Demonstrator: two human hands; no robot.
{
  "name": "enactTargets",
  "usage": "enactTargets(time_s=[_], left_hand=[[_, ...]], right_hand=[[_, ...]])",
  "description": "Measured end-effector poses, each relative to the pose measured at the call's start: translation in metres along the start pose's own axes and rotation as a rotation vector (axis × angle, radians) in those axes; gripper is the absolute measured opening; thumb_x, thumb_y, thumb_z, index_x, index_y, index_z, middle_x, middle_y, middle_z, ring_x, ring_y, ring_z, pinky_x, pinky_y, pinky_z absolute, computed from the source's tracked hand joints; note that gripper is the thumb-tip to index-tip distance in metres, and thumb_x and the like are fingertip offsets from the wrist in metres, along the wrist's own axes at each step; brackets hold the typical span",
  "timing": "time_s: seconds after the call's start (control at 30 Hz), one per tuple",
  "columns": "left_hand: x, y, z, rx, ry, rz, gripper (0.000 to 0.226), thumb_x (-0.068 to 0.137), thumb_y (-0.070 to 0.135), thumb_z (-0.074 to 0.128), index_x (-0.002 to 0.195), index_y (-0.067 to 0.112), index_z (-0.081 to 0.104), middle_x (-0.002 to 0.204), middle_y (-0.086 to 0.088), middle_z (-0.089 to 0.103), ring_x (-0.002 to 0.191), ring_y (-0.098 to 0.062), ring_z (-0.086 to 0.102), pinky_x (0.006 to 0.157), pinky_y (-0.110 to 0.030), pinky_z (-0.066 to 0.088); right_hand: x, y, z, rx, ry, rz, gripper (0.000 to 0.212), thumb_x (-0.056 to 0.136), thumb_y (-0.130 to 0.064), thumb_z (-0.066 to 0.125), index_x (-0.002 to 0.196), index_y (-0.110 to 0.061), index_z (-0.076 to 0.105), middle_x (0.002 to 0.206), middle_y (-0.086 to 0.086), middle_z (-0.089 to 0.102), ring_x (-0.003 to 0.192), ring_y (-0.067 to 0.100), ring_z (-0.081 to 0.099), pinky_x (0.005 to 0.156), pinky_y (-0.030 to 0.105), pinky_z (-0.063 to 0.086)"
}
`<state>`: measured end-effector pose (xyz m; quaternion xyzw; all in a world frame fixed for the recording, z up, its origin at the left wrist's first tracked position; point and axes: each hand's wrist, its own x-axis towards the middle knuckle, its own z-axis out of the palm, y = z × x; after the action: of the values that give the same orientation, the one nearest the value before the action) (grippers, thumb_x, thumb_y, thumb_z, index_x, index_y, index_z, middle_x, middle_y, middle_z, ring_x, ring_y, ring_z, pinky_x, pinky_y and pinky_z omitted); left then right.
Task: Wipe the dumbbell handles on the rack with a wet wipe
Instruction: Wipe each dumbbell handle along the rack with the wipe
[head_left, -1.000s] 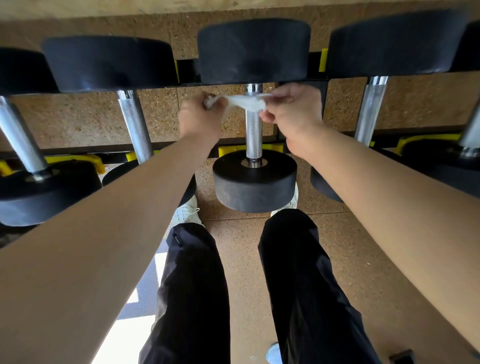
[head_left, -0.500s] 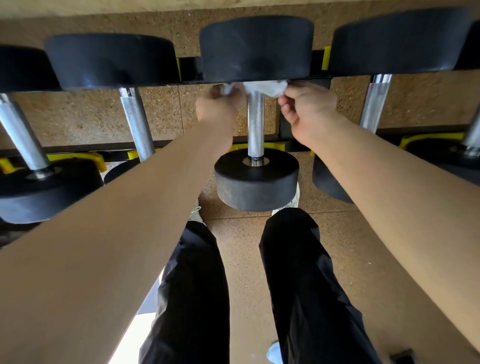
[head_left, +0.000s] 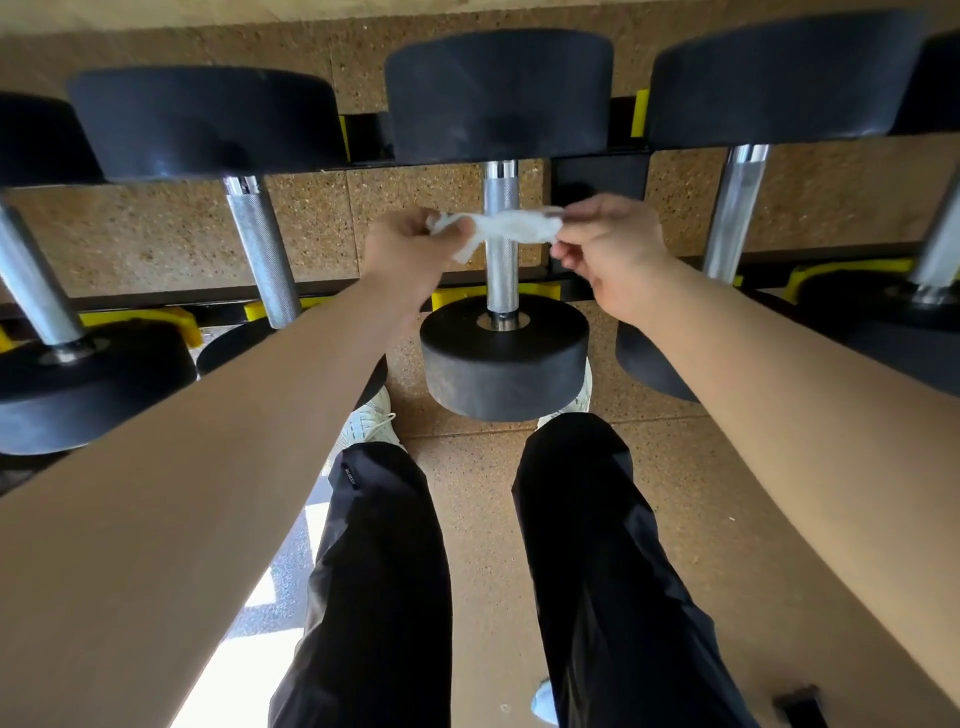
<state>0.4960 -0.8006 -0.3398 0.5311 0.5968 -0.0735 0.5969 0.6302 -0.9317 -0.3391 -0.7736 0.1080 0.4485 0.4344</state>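
Note:
A black dumbbell with a knurled steel handle (head_left: 501, 270) rests on the rack straight ahead, its near head (head_left: 505, 358) toward me. A white wet wipe (head_left: 511, 227) is stretched across the middle of that handle. My left hand (head_left: 408, 254) pinches the wipe's left end and my right hand (head_left: 610, 254) pinches its right end, one on each side of the handle. The wipe wraps over the front of the bar.
Neighbouring dumbbells lie on the black rack with yellow cradles (head_left: 519, 292): one handle to the left (head_left: 262, 249) and one to the right (head_left: 735, 208), more at both edges. My black-trousered legs and white shoes stand on the cork-coloured floor (head_left: 478, 519) below.
Both hands slid the wipe up to the far end of the handle, then back down toward the middle. The wipe is now pulled flatter between the hands.

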Motion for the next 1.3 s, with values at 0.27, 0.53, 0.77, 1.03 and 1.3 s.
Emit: enactTargets(time_s=[0.27,0.53,0.77,1.03,1.3], left_hand=[[0.001,-0.022,-0.009,0.391,-0.064,0.133,0.014,0.086,0.031,0.079,0.087,0.023,0.068,0.073,0.004,0.062,0.059,-0.009,0.055,0.047,-0.017,0.044],[0.012,-0.029,-0.021,0.852,-0.179,0.018,0.053,0.081,0.047,0.079,0.12,0.012,0.069,0.1,-0.002,0.066,0.078,-0.015,0.059,0.068,-0.026,0.051],[0.022,-0.033,-0.018,0.934,-0.1,0.043,0.054,0.076,0.048,0.083,0.111,0.008,0.073,0.087,-0.002,0.069,0.072,-0.013,0.063,0.052,-0.023,0.046],[-0.005,-0.021,-0.009,0.879,-0.298,0.307,0.037,0.084,0.044,0.077,0.101,0.011,0.075,0.078,0.004,0.066,0.072,-0.015,0.067,0.063,-0.031,0.058],[0.007,-0.043,-0.032,0.942,0.026,0.067,0.033,0.095,0.039,0.061,0.093,0.006,0.061,0.085,-0.008,0.063,0.062,-0.012,0.052,0.043,-0.025,0.035]], right_hand=[[0.006,0.019,-0.015,-0.481,-0.064,-0.19,0.019,0.076,-0.003,0.082,0.081,-0.016,0.069,0.087,0.001,0.071,0.068,0.003,0.06,0.059,0.015,0.048],[-0.005,0.024,-0.004,-0.934,-0.299,-0.341,0.01,0.077,-0.013,0.084,0.084,-0.016,0.077,0.089,-0.002,0.073,0.08,0.01,0.065,0.079,0.023,0.054],[-0.013,0.019,0.006,-0.996,-0.331,-0.362,0.011,0.08,-0.016,0.082,0.09,-0.016,0.079,0.088,-0.005,0.069,0.076,0.005,0.06,0.079,0.018,0.048],[0.008,0.025,-0.017,-1.061,-0.167,-0.251,0.014,0.08,-0.005,0.079,0.09,-0.014,0.079,0.093,0.002,0.074,0.08,0.01,0.065,0.075,0.021,0.049],[0.003,0.02,-0.02,-0.836,-0.073,-0.327,0.013,0.089,-0.009,0.071,0.1,-0.014,0.076,0.097,0.002,0.073,0.092,0.015,0.068,0.091,0.032,0.056]])
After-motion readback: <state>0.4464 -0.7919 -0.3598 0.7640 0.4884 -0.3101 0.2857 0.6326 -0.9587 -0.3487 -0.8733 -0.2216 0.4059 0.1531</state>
